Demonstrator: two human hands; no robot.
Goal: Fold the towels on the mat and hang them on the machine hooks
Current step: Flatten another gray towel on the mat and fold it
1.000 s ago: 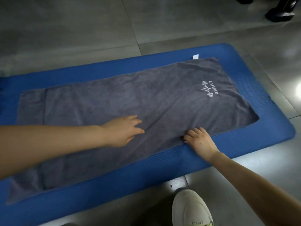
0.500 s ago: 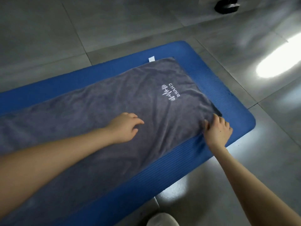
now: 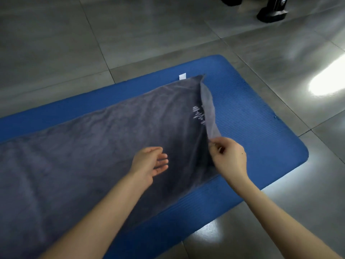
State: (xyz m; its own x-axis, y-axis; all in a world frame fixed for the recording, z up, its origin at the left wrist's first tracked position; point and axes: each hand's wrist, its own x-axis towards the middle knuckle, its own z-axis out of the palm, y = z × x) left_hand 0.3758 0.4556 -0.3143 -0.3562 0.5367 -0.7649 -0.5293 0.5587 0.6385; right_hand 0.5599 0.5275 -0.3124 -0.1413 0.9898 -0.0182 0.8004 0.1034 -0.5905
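Grey towel [image 3: 93, 156] lies flat along the blue mat [image 3: 252, 118], its left end cut off. Left hand [image 3: 149, 165] hovers over it, fingers loose, holding nothing (ready to pin the fold, I'd guess). Right hand [image 3: 228, 156] pinches the near right corner, lifted to start folding, so the flap half hides the logo [image 3: 198, 114]. No hooks in view.

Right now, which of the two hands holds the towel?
The right hand: it pinches the lifted corner of the grey towel. The left hand has relaxed fingers and grips nothing.
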